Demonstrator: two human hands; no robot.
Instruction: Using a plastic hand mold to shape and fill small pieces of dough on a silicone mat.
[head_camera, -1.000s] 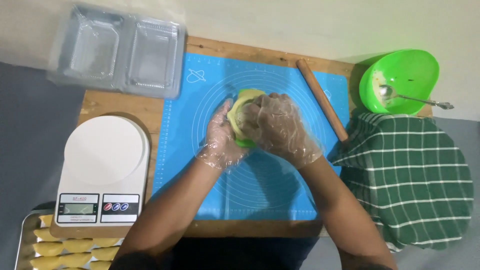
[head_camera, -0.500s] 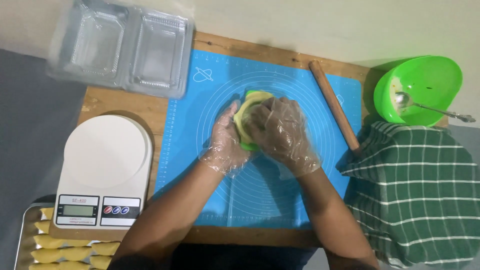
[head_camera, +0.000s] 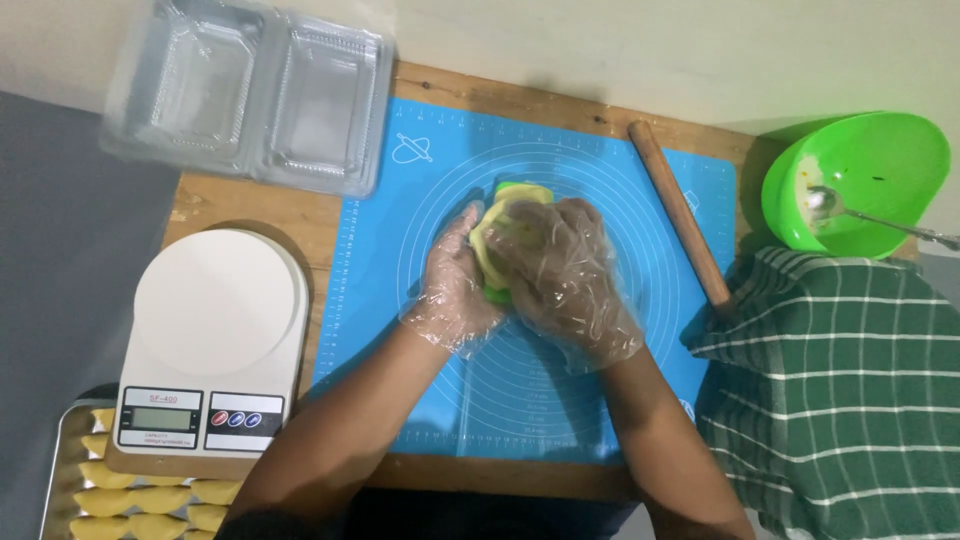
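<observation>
Both hands, in thin clear plastic gloves, are pressed together around a green, rounded plastic mould with pale yellow dough (head_camera: 515, 200) in it; the left hand (head_camera: 455, 285) cups its left side and the right hand (head_camera: 565, 270) lies over the top with fingers curled. The mould sits at the middle of a blue silicone rolling mat with printed circles (head_camera: 400, 300), which lies on a brown wooden table (head_camera: 250, 215) against a pale wall; grey floor shows at the left.

Most of the mould and dough is covered by the fingers, so its exact shape is hard to make out. A metal tray of folded yellow pastries (head_camera: 120, 495) at the near left is cut off by the frame edge and partly hidden under a white digital kitchen scale with a round platform (head_camera: 215, 340).

At the far left lies an open clear plastic clamshell box (head_camera: 250, 95). A brown wooden rolling pin (head_camera: 680, 215) rests slanted on the mat's right side, its near end touching a green and white checked cloth (head_camera: 840, 390). Beyond the cloth, a bright green plastic bowl (head_camera: 880, 165) holds a metal spoon (head_camera: 870, 215) and some pale filling.
</observation>
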